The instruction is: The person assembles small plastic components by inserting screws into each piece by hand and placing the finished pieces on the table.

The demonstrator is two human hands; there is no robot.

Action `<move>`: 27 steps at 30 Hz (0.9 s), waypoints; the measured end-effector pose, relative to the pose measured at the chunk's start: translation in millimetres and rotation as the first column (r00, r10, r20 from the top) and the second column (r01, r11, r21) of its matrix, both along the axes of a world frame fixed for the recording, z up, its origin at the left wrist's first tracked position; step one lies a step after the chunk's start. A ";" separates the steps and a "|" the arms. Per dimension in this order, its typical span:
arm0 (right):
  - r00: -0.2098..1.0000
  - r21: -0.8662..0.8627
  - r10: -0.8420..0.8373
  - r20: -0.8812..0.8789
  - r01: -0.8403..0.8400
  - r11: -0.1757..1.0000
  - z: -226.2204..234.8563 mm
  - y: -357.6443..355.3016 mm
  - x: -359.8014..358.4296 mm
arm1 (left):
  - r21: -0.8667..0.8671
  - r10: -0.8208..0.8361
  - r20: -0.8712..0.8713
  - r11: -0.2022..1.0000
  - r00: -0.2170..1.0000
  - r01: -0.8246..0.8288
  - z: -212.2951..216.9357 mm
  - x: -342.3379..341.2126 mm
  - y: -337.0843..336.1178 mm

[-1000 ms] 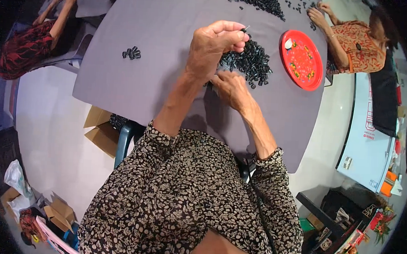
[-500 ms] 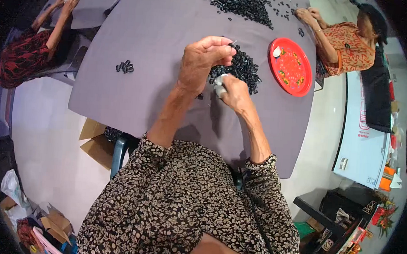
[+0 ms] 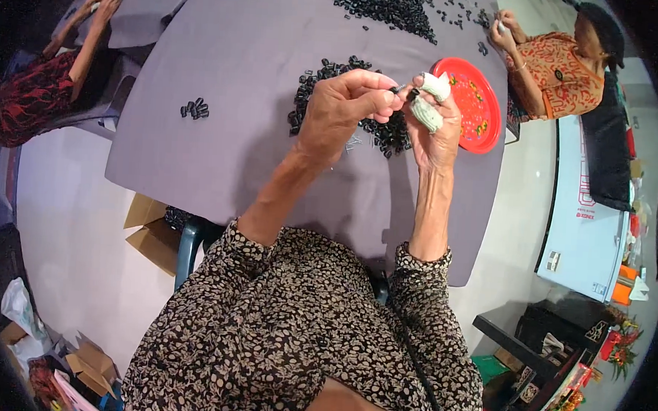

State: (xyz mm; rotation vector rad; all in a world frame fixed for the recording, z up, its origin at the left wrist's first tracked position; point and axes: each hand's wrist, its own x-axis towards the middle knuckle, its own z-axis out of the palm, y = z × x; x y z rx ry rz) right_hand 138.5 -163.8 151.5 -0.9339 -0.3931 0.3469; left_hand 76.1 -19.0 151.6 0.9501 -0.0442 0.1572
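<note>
Grey table [image 3: 238,89] bore a red plate [image 3: 472,105] and a black-parts pile [image 3: 336,76], partly hidden behind both hands. Left hand [image 3: 341,109] pinched a small, indistinct piece [image 3: 400,89] against the cloth-wrapped fingers of the right hand [image 3: 434,122], which were curled narrow.

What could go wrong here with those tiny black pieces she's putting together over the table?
The small black part sits pinched between the left hand and the right hand, raised above the grey table; a slipped grip could drop it into the black pile below, where it would be hard to find. The cloth wraps on the right fingers may dull touch, so a fumble seems likelier.
</note>
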 end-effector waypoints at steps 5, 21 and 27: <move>0.999 -0.044 -0.028 0.040 0.029 0.999 5.5 1.4 -3.0 | 0.027 0.020 0.001 0.999 1.000 -0.020 4.1 -2.9 -0.1; 0.973 -0.170 -0.087 0.212 0.124 0.977 16.2 -2.6 -0.2 | 0.141 0.096 0.058 0.985 0.994 -0.104 9.0 -5.4 -3.8; 0.964 -0.251 -0.065 0.259 0.132 0.959 24.9 -3.9 -1.8 | 0.178 0.119 0.056 0.976 0.991 -0.127 12.3 -7.6 -4.2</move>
